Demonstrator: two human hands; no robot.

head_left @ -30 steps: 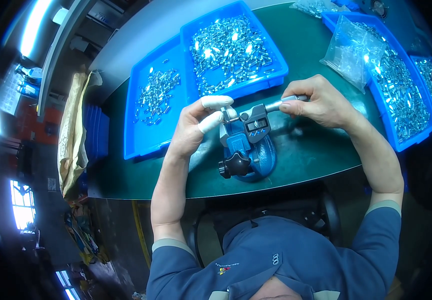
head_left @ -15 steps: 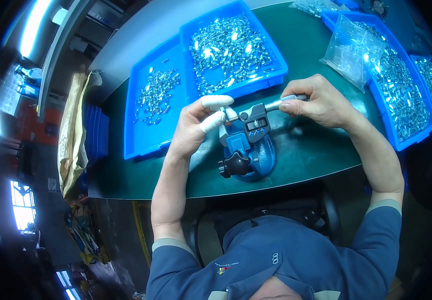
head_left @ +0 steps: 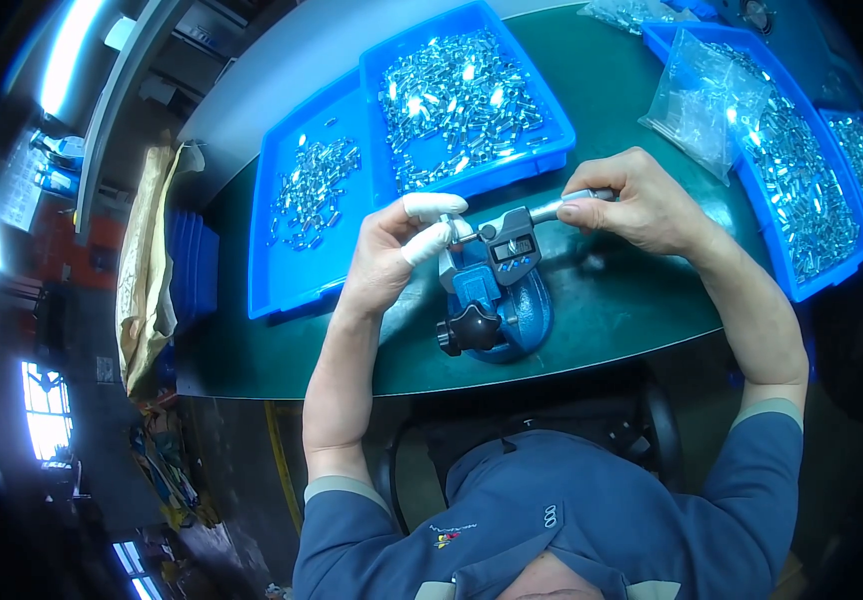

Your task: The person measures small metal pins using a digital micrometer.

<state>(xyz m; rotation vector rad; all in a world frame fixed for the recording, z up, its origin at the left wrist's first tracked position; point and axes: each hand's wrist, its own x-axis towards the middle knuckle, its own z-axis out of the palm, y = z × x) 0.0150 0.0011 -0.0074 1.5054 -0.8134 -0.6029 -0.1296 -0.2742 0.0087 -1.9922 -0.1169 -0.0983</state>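
Table top was dark green. Three trays were bright blue, filled with shiny silver metal parts. Stand was painted blue, with a black knob. Micrometer body was dark grey, its thimble silver. White finger cots were noted on the left hand. Sleeves were navy with pale grey cuffs. Bag was clear plastic.

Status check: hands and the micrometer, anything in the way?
Left hand pinching at micrometer anvil, fingertips capped. Right hand gripping its thimble. Micrometer clamped in blue stand. Nothing between the hands; blue trays of metal parts behind.
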